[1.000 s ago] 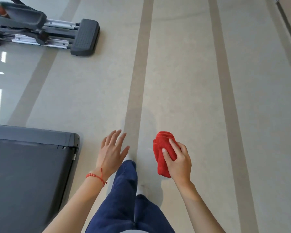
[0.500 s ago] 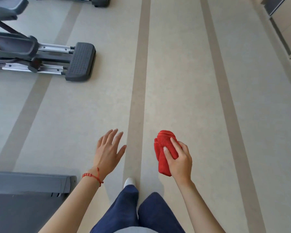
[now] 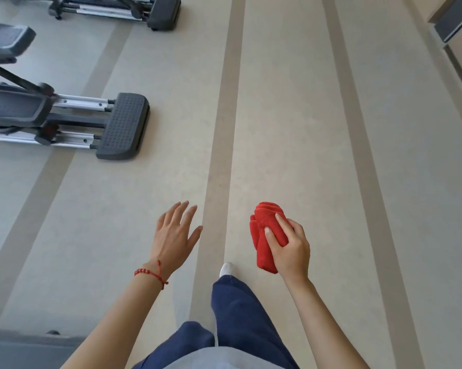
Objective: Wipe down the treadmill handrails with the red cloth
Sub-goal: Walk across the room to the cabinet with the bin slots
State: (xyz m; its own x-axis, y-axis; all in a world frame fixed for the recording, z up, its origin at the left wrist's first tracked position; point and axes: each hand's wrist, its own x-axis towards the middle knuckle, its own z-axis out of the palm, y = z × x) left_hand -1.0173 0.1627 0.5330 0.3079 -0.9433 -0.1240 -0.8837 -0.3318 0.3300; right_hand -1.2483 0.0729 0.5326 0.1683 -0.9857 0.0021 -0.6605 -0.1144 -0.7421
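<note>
A folded red cloth is gripped in my right hand, thumb and fingers curled round it, held in the air above the floor. My left hand hangs to the left with fingers straight and spread, holding nothing; a red bead bracelet sits on its wrist. Only the grey rear edge of the treadmill deck shows at the bottom left corner. No handrails are in view.
An elliptical machine with a black rear foot stands on the floor at the left, and a second one is at the top. Beige floor with darker stripes runs ahead. A cabinet edge is at top right. My legs and one white shoe are below.
The view has moved forward along the floor: the treadmill deck slid down to the bottom left corner and the elliptical machines came nearer. Both hands keep their pose, the right still gripping the cloth.
</note>
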